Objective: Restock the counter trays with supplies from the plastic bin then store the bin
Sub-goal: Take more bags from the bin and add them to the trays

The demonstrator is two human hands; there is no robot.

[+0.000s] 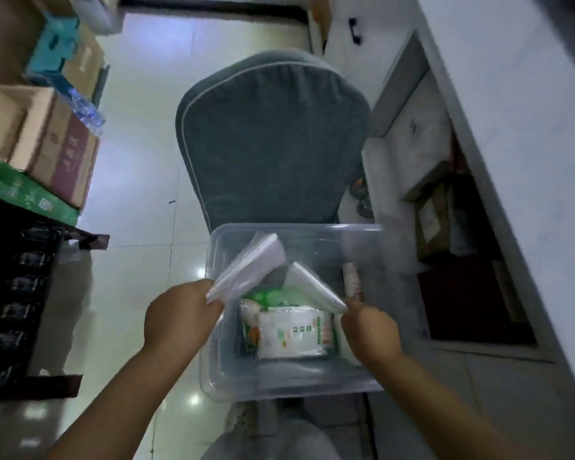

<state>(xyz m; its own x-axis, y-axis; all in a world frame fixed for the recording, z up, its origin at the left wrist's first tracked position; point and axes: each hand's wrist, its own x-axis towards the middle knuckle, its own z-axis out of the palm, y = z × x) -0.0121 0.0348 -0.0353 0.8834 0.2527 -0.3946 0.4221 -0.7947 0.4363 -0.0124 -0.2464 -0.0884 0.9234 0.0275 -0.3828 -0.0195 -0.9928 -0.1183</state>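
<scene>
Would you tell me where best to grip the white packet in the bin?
From straight above, probably pinching its near edge: the white packet lies flat in the bin, whose walls block the sides. Left hand and right hand hold bags.

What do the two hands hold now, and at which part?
The left hand grips one clear bag bundle by its near end; the right hand pinches a second bundle by its near corner.
</scene>
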